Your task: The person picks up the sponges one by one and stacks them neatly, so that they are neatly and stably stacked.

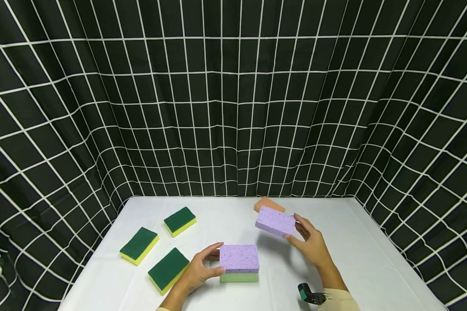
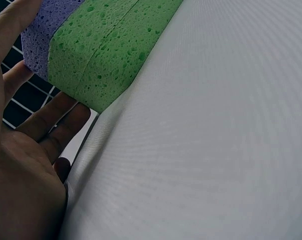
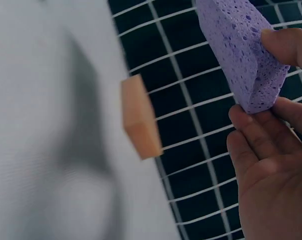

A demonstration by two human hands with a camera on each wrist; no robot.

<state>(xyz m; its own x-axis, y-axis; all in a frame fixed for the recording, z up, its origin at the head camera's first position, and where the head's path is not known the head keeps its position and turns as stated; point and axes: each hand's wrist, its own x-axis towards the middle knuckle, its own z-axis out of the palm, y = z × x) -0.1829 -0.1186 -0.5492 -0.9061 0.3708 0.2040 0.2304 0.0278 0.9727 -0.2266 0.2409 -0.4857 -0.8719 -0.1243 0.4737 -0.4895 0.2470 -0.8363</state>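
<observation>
A purple sponge [image 1: 239, 258] lies flat on a light green sponge [image 1: 239, 277], the two forming a stack on the white table. My left hand [image 1: 196, 272] holds the left end of the upper sponge between thumb and fingers. Close up in the left wrist view, the green sponge [image 2: 95, 55] rests on the cloth, its pores showing. A second purple sponge [image 1: 276, 220] is raised above the table, slightly tilted, right of and beyond the stack. Its right end is pinched between the thumb and fingers of my right hand [image 1: 311, 244], also plain in the right wrist view.
Three green-and-yellow scouring sponges [image 1: 139, 245] lie apart on the left. An orange sponge [image 1: 266, 204] lies near the back edge, partly hidden behind the raised purple one. A black gridded curtain [image 1: 233, 108] surrounds the white tablecloth [image 1: 373, 259] at the back and sides.
</observation>
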